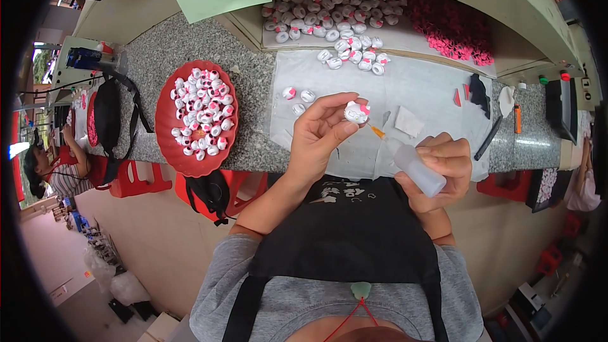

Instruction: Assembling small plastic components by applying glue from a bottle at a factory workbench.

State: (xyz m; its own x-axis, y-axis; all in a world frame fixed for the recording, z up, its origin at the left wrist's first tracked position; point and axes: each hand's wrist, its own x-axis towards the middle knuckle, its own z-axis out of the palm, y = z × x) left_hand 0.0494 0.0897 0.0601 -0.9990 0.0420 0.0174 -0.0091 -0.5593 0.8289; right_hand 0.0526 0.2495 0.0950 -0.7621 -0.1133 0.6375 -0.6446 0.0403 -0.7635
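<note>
Between the thumb and fingers of my left hand (pixel 324 132) is a small white figurine head (pixel 356 113) with a pink patch. My right hand (pixel 445 168) is wrapped round a translucent squeeze bottle (pixel 419 170), tilted up to the left. Its thin needle tip, with an orange base (pixel 378 132), points at the figurine head; whether they touch I cannot tell. Left of my left hand, a few loose white pieces (pixel 308 95) lie on the white sheet (pixel 380 79). A white square pad (pixel 409 121) rests just behind the bottle.
A red scalloped tray (pixel 166 145) heaped with white and pink pieces stands at left. More white heads (pixel 329 12) and a pink pile (pixel 446 25) fill the shelf. Right lie a black cloth (pixel 479 96) and dark tool (pixel 487 137). Another person (pixel 60 164) sits far left.
</note>
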